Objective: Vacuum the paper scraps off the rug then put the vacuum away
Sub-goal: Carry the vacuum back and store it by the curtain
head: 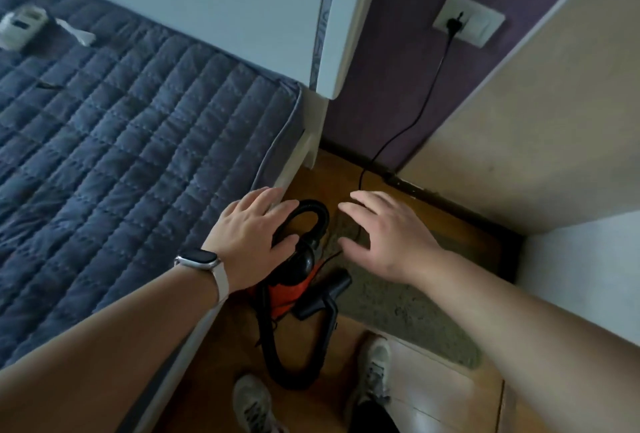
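Vacuum [291, 290] partly hidden behind left hand [249, 238], left shoe [251, 403] cropped below

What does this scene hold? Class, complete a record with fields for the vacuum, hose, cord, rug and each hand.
vacuum: orange body, on the floor beside the bed
hose: black, looped on the floor
cord: black, plugged into wall socket
rug: grey-green, beside vacuum
left hand: open, fingers spread, above hose
right hand: open, fingers spread, above rug
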Action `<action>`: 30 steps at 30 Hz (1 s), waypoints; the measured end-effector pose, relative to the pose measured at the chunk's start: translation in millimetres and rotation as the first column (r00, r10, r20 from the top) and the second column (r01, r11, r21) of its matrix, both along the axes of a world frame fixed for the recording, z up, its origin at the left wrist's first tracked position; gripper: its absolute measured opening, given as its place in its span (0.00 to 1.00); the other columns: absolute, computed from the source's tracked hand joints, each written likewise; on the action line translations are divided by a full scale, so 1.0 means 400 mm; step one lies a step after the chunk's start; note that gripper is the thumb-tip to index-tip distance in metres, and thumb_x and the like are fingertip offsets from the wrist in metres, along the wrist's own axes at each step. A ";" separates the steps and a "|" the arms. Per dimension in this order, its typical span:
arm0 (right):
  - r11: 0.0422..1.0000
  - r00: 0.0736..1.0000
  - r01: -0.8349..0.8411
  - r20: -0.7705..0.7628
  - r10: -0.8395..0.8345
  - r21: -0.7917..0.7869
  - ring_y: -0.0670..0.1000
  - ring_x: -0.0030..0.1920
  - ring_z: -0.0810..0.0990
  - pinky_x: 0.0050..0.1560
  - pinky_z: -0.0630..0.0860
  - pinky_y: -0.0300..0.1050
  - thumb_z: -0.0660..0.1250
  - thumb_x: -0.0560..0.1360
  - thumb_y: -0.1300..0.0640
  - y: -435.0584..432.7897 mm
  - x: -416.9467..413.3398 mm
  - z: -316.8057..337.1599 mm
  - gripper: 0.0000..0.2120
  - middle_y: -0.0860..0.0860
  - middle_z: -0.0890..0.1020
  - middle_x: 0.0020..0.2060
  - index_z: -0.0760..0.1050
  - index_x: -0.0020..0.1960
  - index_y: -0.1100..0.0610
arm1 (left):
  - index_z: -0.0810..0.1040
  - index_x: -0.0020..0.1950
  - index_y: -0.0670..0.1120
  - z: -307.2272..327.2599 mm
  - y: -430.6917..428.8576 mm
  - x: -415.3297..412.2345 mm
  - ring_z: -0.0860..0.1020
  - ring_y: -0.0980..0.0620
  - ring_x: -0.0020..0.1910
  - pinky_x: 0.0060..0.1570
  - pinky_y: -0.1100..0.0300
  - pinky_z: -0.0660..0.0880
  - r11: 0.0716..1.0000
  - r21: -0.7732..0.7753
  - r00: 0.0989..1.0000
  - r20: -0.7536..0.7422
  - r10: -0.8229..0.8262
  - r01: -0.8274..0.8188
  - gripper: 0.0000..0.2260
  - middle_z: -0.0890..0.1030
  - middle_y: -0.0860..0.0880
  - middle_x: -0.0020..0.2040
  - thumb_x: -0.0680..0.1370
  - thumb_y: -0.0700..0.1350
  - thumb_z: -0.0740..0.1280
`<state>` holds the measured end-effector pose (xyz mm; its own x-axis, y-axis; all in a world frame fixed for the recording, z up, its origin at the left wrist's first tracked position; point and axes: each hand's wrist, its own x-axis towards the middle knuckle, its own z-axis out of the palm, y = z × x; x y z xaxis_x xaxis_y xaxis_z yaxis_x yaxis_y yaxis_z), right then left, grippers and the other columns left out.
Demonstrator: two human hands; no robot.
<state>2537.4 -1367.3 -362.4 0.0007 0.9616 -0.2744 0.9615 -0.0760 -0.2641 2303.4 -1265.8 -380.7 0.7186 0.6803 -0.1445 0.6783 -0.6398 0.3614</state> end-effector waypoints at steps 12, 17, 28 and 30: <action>0.984 0.986 0.164 -0.052 -0.161 0.071 0.54 0.74 0.64 0.72 0.65 0.56 0.50 0.76 0.32 0.125 0.350 0.009 0.35 0.52 0.68 0.74 0.67 0.75 0.51 | 0.66 0.76 0.56 0.021 0.101 0.386 0.59 0.49 0.77 0.72 0.47 0.62 1.000 -0.004 1.000 0.006 0.021 -0.021 0.27 0.63 0.52 0.78 0.79 0.62 0.59; 0.965 0.975 0.223 -0.055 -0.217 0.137 0.55 0.71 0.68 0.68 0.70 0.56 0.54 0.75 0.35 0.214 0.531 0.038 0.33 0.52 0.71 0.71 0.69 0.73 0.53 | 0.66 0.75 0.58 0.025 0.180 0.598 0.61 0.50 0.75 0.71 0.50 0.62 0.994 -0.052 0.996 0.011 0.093 -0.092 0.25 0.64 0.55 0.76 0.79 0.63 0.59; 0.942 0.948 0.314 -0.097 -0.303 0.120 0.54 0.68 0.69 0.64 0.71 0.52 0.59 0.80 0.39 0.370 0.791 0.025 0.28 0.50 0.69 0.70 0.65 0.74 0.52 | 0.70 0.72 0.55 -0.037 0.317 0.916 0.74 0.53 0.63 0.54 0.60 0.68 0.912 -0.319 0.954 0.060 0.292 -0.259 0.22 0.74 0.53 0.68 0.79 0.58 0.64; 0.925 0.930 0.359 -0.136 -0.342 0.126 0.54 0.67 0.71 0.62 0.73 0.52 0.58 0.80 0.39 0.402 0.802 0.008 0.27 0.50 0.70 0.69 0.66 0.74 0.52 | 0.70 0.72 0.53 -0.048 0.337 0.961 0.74 0.55 0.61 0.55 0.61 0.68 0.879 -0.403 0.940 0.111 0.324 -0.255 0.22 0.75 0.53 0.66 0.80 0.56 0.65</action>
